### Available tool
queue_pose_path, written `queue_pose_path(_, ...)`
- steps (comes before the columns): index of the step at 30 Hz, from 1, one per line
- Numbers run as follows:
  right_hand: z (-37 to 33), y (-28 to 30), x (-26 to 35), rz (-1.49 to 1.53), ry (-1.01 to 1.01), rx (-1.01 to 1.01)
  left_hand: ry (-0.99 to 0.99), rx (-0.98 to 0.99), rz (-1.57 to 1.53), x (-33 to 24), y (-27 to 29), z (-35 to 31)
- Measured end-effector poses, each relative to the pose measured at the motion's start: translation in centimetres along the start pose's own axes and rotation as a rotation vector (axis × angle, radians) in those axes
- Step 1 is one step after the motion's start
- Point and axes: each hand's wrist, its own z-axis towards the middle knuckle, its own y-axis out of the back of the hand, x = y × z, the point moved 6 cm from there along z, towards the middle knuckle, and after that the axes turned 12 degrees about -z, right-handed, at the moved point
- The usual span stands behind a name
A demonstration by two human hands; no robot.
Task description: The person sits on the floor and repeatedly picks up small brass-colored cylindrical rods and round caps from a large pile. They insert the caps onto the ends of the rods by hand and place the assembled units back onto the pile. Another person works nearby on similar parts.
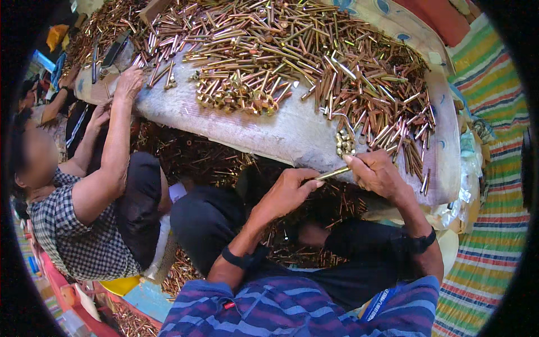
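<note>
Between my two hands, above the near edge of the padded table (269,132), is a slim brass-coloured metal rod (333,173). My left hand (287,194) pinches its left end between thumb and finger. The right end is gripped in my right hand (375,171), thumb along it. Just beyond my right hand lies a cluster of small brass-coloured nuts (345,144), with a bent wire running up from them. Farther off, several bolts with nuts and washers (238,100) lie gathered. Whether the held rod is hollow cannot be made out.
A big heap of loose metal rods (269,39) spreads over the table, reaching down its right side (387,106). More metal pieces (191,149) lie below the edge. At my left a person in a checked shirt (84,236) works at the same table. Striped sheeting (488,185) is at right.
</note>
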Motion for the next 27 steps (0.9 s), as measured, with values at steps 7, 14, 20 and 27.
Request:
queue_pose_path(7,0.3,0.3,1.2,-0.121,0.234,-0.143,-0.056,-0.045,-0.01,-0.3,0.0,-0.1)
queue_pose_path(14,0.0,-0.8,-0.8,0.083,-0.043,-0.034,0.033,-0.028,0.056,-0.3,0.2,-0.2)
queue_pose_path(20,-0.4,-0.9,-0.3,-0.075,0.069,-0.212,-0.036,-0.037,0.032,-0.4,0.0,-0.3)
queue_pose_path(27,-0.9,-1.8,-1.3,-0.008,-0.058,-0.106,-0.04,-0.027,0.104,-0.3,0.2,-0.5)
